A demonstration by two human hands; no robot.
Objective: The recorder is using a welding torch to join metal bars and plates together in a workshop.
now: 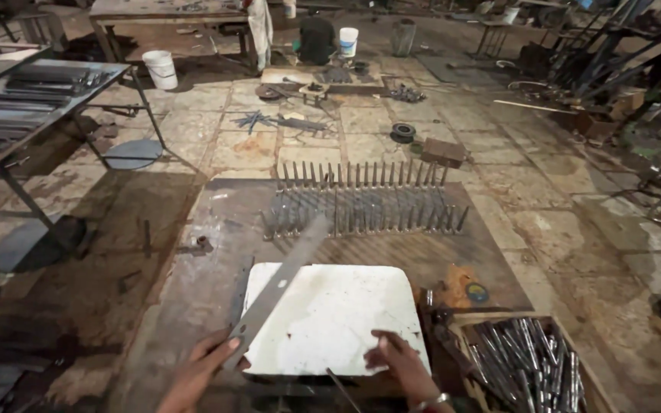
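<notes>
The flat metal bar (281, 284) slants across the near left corner of the white board (330, 317) on the table (216, 222); the left hand (196, 371) holds its near end, grip closed on it; the right hand (395, 359) rests fingers-down on the board's near right edge, holding nothing that shows; upright spikes (361, 203) line the table's far edge; a crate of steel rods (525, 363) sits at its right.
</notes>
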